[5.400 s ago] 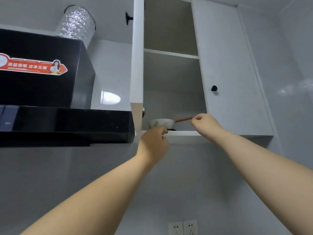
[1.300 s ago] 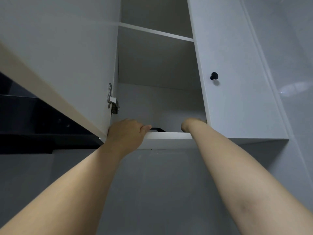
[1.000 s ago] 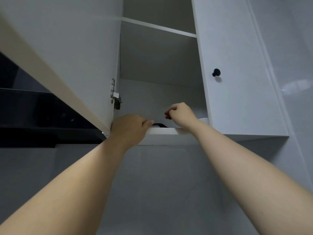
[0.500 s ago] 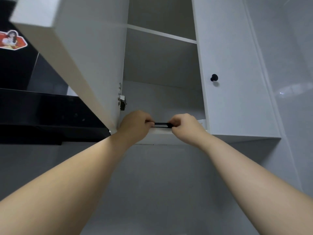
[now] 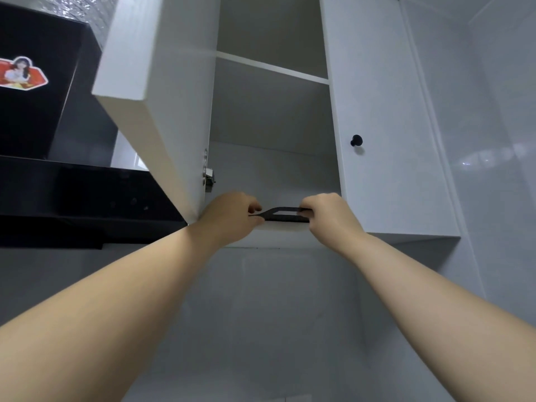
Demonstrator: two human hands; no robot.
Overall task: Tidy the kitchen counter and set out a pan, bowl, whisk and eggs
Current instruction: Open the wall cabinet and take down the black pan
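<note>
Both hands reach up to the open wall cabinet (image 5: 272,117). At the front edge of its bottom shelf lies a black handle (image 5: 285,215) with a long slot; whatever it belongs to is hidden behind the shelf lip. The left hand (image 5: 229,217) pinches the handle's left end with curled fingers, and the right hand (image 5: 329,216) curls its fingers round the right end. A black range hood (image 5: 72,195) hangs left of the cabinet.
</note>
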